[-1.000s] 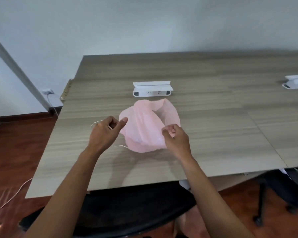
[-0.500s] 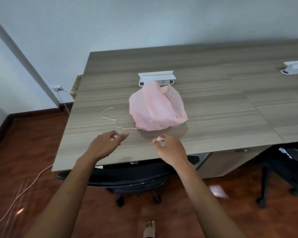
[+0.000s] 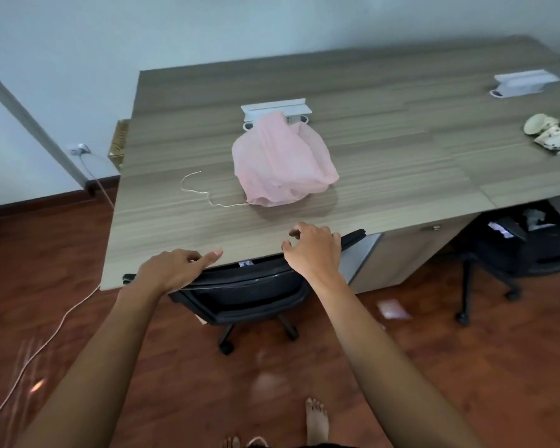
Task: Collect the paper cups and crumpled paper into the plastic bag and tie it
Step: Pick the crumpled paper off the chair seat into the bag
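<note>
A pink plastic bag (image 3: 282, 166) sits bunched and bulging on the wooden table (image 3: 385, 134), its top gathered toward the back. A thin white string (image 3: 204, 194) lies on the table, running from the bag's lower left. Paper cups (image 3: 545, 132) lie crushed at the table's far right edge. My left hand (image 3: 175, 270) hovers at the table's near edge with fingers loosely extended and holds nothing. My right hand (image 3: 311, 250) hovers beside it, fingers loosely curled, also holding nothing. Both hands are well short of the bag.
A white power socket box (image 3: 274, 108) stands right behind the bag, another (image 3: 526, 84) at the far right. A black office chair (image 3: 249, 292) is tucked under the table below my hands. A dark bin with paper (image 3: 514, 240) stands under the right side. A cable trails on the floor (image 3: 46, 344).
Both hands let go of the bag and string and drew back to the table's near edge. The view pulled away, so the bag now lies farther off and the cups show at right.
</note>
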